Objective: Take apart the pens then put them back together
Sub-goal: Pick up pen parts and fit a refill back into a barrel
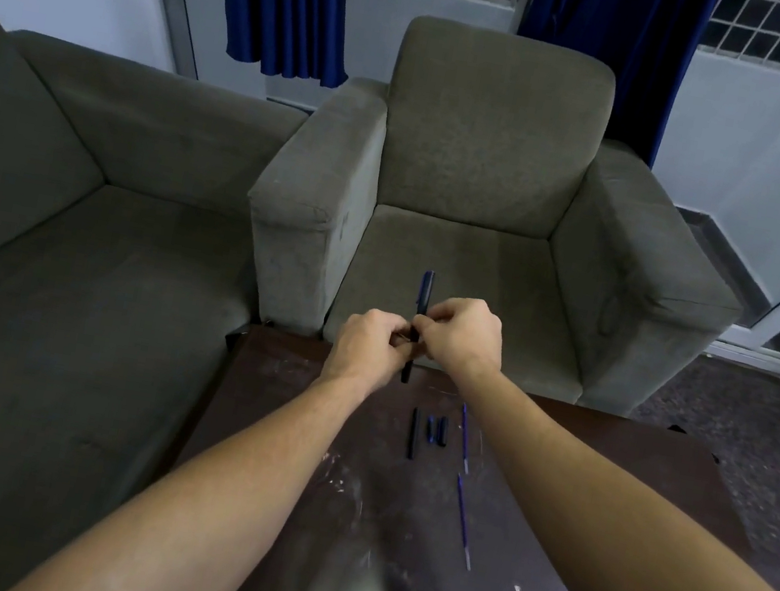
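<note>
Sofa (45, 260) far left, butting up against the table (271, 368). My left hand (371, 344) is raised over the table's far edge, fingers curled, pinching the pen (423, 296) low on its body. The pen stands near upright. It's dark, the blue top end pokes above both fists and the bottom tip shows beneath them. My right hand (461, 336) touches the left, fingers curled round the same pen just above the left's pinch.

On the table, nearer me than the hands, same sweep:
- black barrel (413, 432) lying lengthwise
- two short dark pieces (437, 430) side by side, just right of it, not touching it
- upper blue refill (465, 436) near those pieces
- lower blue refill (463, 522) closer to me, apart from the upper one

Armchair (485, 156) sits behind the table.
</note>
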